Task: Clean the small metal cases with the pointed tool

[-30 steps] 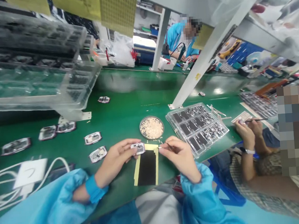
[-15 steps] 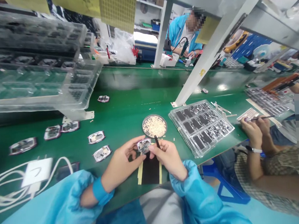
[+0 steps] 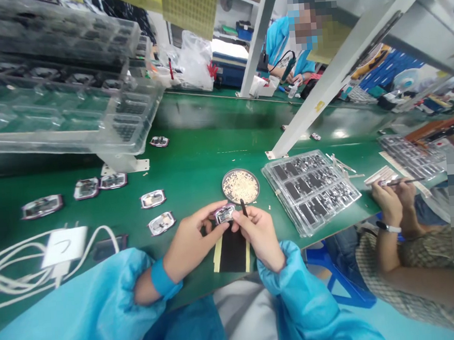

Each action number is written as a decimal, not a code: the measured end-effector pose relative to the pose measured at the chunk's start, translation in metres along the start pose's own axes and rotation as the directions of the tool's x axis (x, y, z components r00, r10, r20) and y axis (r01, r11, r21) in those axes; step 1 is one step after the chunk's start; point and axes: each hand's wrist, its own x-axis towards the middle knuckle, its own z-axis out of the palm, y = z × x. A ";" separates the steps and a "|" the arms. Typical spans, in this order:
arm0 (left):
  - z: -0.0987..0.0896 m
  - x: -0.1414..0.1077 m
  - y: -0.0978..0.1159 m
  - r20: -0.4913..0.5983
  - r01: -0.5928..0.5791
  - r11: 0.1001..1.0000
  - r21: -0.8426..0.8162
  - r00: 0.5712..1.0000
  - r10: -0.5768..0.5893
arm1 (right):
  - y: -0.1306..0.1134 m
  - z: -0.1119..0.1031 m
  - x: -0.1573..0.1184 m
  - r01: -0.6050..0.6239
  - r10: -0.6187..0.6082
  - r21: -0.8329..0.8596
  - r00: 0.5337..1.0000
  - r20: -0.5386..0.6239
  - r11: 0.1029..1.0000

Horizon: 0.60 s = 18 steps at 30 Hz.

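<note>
A small white-and-purple framed part [image 3: 224, 214] is held by my left hand [image 3: 193, 240], its fingers and thumb at the part's left and lower edges. My right hand [image 3: 259, 235] is closed round a thin black tool [image 3: 243, 208], and its thumb and fingertips touch the part's right side. Beneath both hands lies a black strip with yellow edges [image 3: 233, 252]. Just beyond them stands a round dish [image 3: 240, 186] of small pale and dark pieces. Two similar framed parts, one [image 3: 153, 199] behind the other [image 3: 161, 223], rest left of my left hand.
Clear trays of parts [image 3: 312, 190] lie to the right, with a co-worker's hands [image 3: 388, 200] beyond. At left are a white charger with cable [image 3: 63, 246], more framed parts [image 3: 43, 206] and stacked plastic trays [image 3: 61, 135]. A slanted white post [image 3: 323, 98] rises behind.
The view has shifted, so most of the scene sits slightly farther right and higher. Both hands still hold the part and tool in nearly the same pose.
</note>
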 end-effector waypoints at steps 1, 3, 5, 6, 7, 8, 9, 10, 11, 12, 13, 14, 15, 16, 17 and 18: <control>0.000 0.000 0.000 -0.013 -0.027 0.999 0.023 1.000 0.027 | 0.000 0.001 0.000 0.003 -0.003 -0.003 1.000 -0.005 1.000; -0.001 0.000 -0.002 -0.042 -0.093 0.993 0.074 0.994 0.096 | 0.000 0.002 -0.001 0.013 -0.013 0.001 1.000 -0.009 1.000; -0.002 -0.001 -0.003 -0.058 -0.156 0.981 0.114 0.985 0.164 | -0.001 0.004 -0.002 0.021 -0.021 0.016 1.000 -0.011 1.000; -0.002 -0.001 -0.004 -0.062 -0.175 0.976 0.127 0.981 0.184 | 0.000 0.005 -0.002 0.023 -0.022 0.026 1.000 -0.014 0.999; -0.002 -0.001 -0.005 -0.065 -0.184 0.974 0.134 0.979 0.194 | 0.000 0.005 -0.003 0.024 -0.023 0.033 1.000 -0.019 0.999; -0.002 -0.001 -0.005 -0.069 -0.186 0.973 0.139 0.978 0.197 | 0.000 0.006 -0.003 0.026 -0.025 0.035 0.999 -0.025 0.999; -0.001 -0.001 -0.006 -0.074 -0.184 0.973 0.142 0.978 0.196 | 0.001 0.007 -0.003 0.031 -0.030 0.032 0.999 -0.033 0.999; -0.001 0.000 -0.005 -0.081 -0.183 0.973 0.140 0.977 0.196 | 0.002 0.007 -0.004 0.037 -0.036 0.022 0.999 -0.037 0.999; -0.001 0.000 -0.005 -0.089 -0.183 0.974 0.134 0.977 0.195 | 0.002 0.007 -0.004 0.046 -0.046 0.007 0.998 -0.038 0.999; -0.001 0.000 -0.005 -0.094 -0.177 0.977 0.119 0.977 0.189 | 0.002 0.008 -0.004 0.059 -0.060 -0.014 0.998 -0.037 0.998; -0.001 0.001 -0.004 -0.097 -0.162 0.983 0.089 0.981 0.170 | 0.002 0.008 -0.004 0.082 -0.084 -0.037 0.995 -0.044 0.996; -0.001 0.001 -0.003 -0.093 -0.135 0.990 0.037 0.986 0.138 | 0.002 0.008 -0.004 0.116 -0.120 -0.060 0.991 -0.059 0.991; -0.001 0.002 -0.003 -0.076 -0.099 0.994 -0.047 0.993 0.096 | 0.001 0.008 -0.004 0.158 -0.164 -0.080 0.983 -0.079 0.984; -0.001 0.002 -0.002 -0.044 -0.059 0.986 -0.156 0.998 0.052 | 0.000 0.008 -0.004 0.199 -0.208 -0.094 0.973 -0.096 0.975; -0.001 0.003 -0.001 0.000 -0.017 0.961 -0.274 1.000 0.017 | -0.001 0.008 -0.004 0.233 -0.243 -0.101 0.965 -0.102 0.967; -0.001 0.003 0.000 0.045 0.020 0.923 -0.384 0.999 -0.003 | -0.002 0.008 -0.004 0.251 -0.260 -0.101 0.961 -0.094 0.963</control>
